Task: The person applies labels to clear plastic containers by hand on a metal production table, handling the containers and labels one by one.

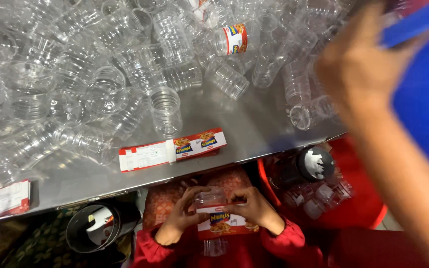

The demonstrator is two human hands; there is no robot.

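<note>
So the person's right hand (356, 62) is up in the top right corner, back of it toward us, raised right against a blue thing (418, 20) with a bit of red on it. It's all blurry up there. I honestly can't tell if the fingers are curled round it or just resting on it. That blue thing sits at the very top right edge, above the far end of the bench (254, 124).

The steel bench is buried in clear plastic jars (100, 74), mostly lying on their sides in a heap. One labelled jar (232, 39) lies among them near the top middle. A red and white label strip (172, 149) lies flat near the front edge, and a stack of labels (3, 198) sits at the left end.

Below the bench a co-worker in red sleeves has both hands (182, 213) closed round a small jar (210, 198), with a label (222, 221) just under it. Beside them there's a red tub (363, 208) with more jars, and a black bucket (93, 228) off to the left.
</note>
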